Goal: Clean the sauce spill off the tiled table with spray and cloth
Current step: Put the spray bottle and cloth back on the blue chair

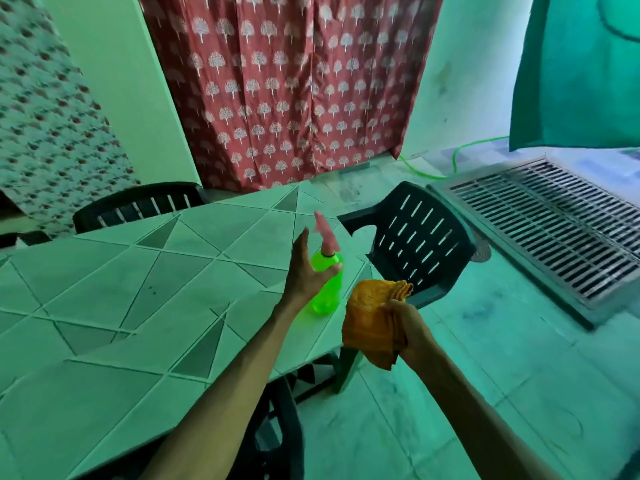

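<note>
The tiled desk [104,289] fills the left, with a red printed curtain [294,91] behind it and a dark plastic chair [415,244] at its right edge. The left hand [306,271] is stretched forward, fingers [337,267] curled round the green spray bottle [327,292] standing near that edge, thumb raised. The right hand [410,327] grips a bunched orange cloth [370,320] just off the desk.
</note>
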`<state>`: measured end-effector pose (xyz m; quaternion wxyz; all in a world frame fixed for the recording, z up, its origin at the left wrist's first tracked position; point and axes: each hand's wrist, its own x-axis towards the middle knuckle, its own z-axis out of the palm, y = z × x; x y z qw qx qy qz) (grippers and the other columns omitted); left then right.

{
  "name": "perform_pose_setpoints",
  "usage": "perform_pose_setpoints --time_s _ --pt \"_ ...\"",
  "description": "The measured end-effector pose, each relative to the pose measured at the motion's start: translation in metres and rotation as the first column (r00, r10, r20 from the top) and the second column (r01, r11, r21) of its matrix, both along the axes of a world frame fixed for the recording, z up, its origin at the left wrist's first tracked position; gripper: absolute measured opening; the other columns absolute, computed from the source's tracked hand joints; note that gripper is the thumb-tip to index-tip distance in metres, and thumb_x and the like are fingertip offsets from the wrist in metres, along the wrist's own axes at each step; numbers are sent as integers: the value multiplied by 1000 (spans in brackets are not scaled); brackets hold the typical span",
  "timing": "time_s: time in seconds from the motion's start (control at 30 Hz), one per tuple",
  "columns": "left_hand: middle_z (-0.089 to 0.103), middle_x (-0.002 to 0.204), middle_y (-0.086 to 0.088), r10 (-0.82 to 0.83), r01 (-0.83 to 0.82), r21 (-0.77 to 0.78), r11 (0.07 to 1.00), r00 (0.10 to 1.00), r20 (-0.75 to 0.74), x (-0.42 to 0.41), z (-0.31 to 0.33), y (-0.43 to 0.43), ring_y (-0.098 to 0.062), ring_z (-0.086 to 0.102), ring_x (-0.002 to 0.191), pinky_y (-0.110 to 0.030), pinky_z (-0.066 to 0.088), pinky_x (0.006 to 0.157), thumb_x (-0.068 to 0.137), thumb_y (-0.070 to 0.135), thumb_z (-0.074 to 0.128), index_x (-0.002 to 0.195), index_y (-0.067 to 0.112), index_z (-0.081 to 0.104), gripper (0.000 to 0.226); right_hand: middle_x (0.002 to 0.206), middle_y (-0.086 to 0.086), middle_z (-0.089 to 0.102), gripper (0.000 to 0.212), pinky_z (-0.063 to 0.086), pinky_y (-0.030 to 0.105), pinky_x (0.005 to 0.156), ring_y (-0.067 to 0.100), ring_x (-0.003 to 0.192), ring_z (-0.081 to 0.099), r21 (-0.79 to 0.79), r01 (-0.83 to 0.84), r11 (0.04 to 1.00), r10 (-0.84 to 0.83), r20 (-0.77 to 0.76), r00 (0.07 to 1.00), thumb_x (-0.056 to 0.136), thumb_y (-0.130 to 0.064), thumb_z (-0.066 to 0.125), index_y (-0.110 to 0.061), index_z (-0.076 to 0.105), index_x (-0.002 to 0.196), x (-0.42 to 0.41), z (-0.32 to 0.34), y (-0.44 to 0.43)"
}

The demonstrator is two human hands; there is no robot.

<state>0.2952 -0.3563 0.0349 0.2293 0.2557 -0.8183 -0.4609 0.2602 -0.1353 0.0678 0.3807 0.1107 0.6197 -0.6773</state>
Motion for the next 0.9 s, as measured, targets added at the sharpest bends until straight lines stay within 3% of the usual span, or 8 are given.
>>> perform_pose_setpoints --time_s 0.1,0.2,0.33,0.53,0.67,0.73,0.83,0.9 --pt "31 155 -5 50 -50 9 999 997 -50 -18 -1 0 -21 40 138 -40 43 108 71 58 75 153 23 20 104 109 24 69 29 59 45 71 39 90 70 -5 -51 999 51 -29 998 90 -7 58 -8 56 118 -34 2 -10" --pt "44 143 -5 101 -103 -10 995 990 -95 -33 10 9 -18 63 109 -42 59 84 81 50 72 144 21 34 79 115 26 67 21 60 46 74 41 99 69 46 -137 990 141 -100 985 91 -8 60 -13 57 110 -63 4 -22" --pt "50 136 0 169 -182 -92 979 977 -133 -43 8 13 -14 68 92 -21 54 69 89 43 68 147 23 35 70 114 22 66 15 59 44 75 40 102 67 94 -261 961 274 -172 946 93 -10 60 -20 58 104 -102 3 -37" --pt "66 124 -4 379 -399 -114 910 910 -167 -20 18 28 -4 68 90 -5 47 76 92 44 60 134 10 53 54 114 24 68 14 59 54 83 43 102 67 89 -463 882 472 -176 864 95 -13 58 -19 62 107 -136 6 -62" --pt "65 121 -1 479 -500 -73 863 855 -202 16 26 45 -9 70 91 -32 58 76 95 37 62 131 11 53 45 109 21 70 17 59 59 81 43 97 70 81 -576 814 580 -182 794 94 -12 59 -18 63 110 -128 13 -85" --pt "65 120 -2 545 -570 -77 818 810 -215 43 31 54 -14 71 92 -35 59 74 95 38 61 130 9 54 46 108 22 71 18 57 62 81 45 96 69 78 -633 771 635 -176 752 93 -11 59 -16 64 110 -109 14 -98" --pt "67 114 -2 651 -682 -65 728 718 -248 96 38 66 -6 68 96 -29 59 71 91 38 65 125 4 56 49 105 25 71 22 57 60 82 46 93 69 53 -726 686 722 -176 669 92 -8 58 -9 64 114 -63 16 -113" --pt "68 110 -2 729 -754 -39 655 645 -231 142 44 77 5 67 83 -16 54 66 87 32 73 121 3 57 48 102 21 73 24 58 56 78 44 90 70 42 -797 603 790 -176 588 91 -8 59 -7 64 115 -21 15 -120"
